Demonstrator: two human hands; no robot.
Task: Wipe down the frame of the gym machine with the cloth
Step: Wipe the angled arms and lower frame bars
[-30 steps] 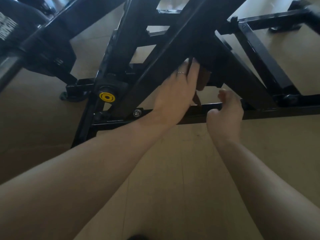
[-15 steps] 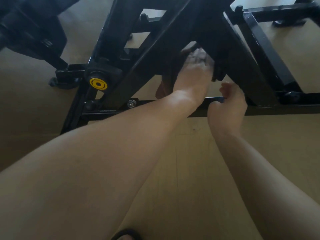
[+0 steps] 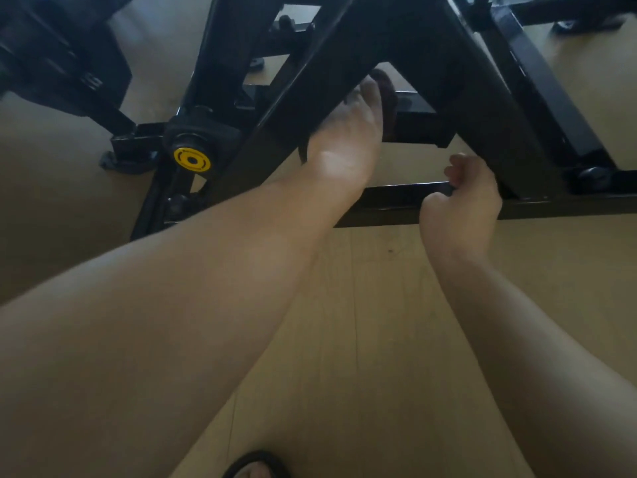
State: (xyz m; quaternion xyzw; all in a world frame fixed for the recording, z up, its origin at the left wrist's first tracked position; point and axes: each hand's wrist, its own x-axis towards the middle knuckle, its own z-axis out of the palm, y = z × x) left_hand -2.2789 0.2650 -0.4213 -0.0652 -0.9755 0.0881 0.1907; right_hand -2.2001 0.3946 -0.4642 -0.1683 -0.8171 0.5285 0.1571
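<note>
The black gym machine frame [image 3: 286,108] fills the top of the view, with slanted beams above a low horizontal bar [image 3: 389,201]. My left hand [image 3: 348,136] reaches up along the underside of a slanted beam. Its fingers lie stretched out and press a dark brown cloth [image 3: 387,94] against the metal. The fingertips are hidden by the beam, and a strip of cloth shows below the wrist. My right hand [image 3: 462,198] is curled around the low horizontal bar, to the right of the left arm.
A yellow round knob [image 3: 191,160] sits on the frame joint at the left. More black bars [image 3: 537,81] run off to the upper right. Light wooden floor [image 3: 379,322] lies below, and a sandalled foot [image 3: 256,467] shows at the bottom edge.
My left hand has slid the cloth farther up and in under the slanted beam. My right hand stays on the low bar. The view has tilted down slightly.
</note>
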